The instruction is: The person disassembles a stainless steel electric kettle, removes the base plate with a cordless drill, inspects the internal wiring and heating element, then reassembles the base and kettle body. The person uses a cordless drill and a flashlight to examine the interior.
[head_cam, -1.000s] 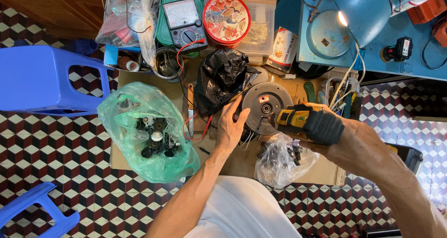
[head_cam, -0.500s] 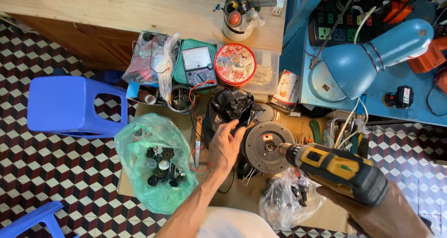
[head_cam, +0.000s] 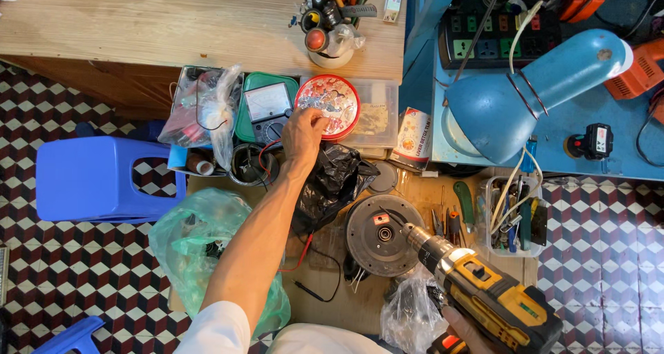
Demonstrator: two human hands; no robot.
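Left hand (head_cam: 302,134) is reaching to the red tin (head_cam: 327,106), fingers touching its rim, not yet gripping; right hand (head_cam: 465,328) is gripping the drill (head_cam: 484,295) beside the motor (head_cam: 378,235).

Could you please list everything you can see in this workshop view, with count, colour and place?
round tin: one, red patterned lid, above centre, under the left hand's fingers
multimeter: one, green case, left of the tin
black plastic bag: one, black, centre
motor disc: one, dark grey, round, at the drill's tip
cordless drill: one, yellow and black, lower right
green plastic bag: one, translucent green, lower left
clear plastic bag: one, clear, dark parts inside, bottom centre
plastic stool: one, blue, left
desk lamp: one, blue, upper right
tool tray: one, clear, right
wooden table: one, light brown, top
left hand: on the tin
right hand: mostly hidden, gripping the drill
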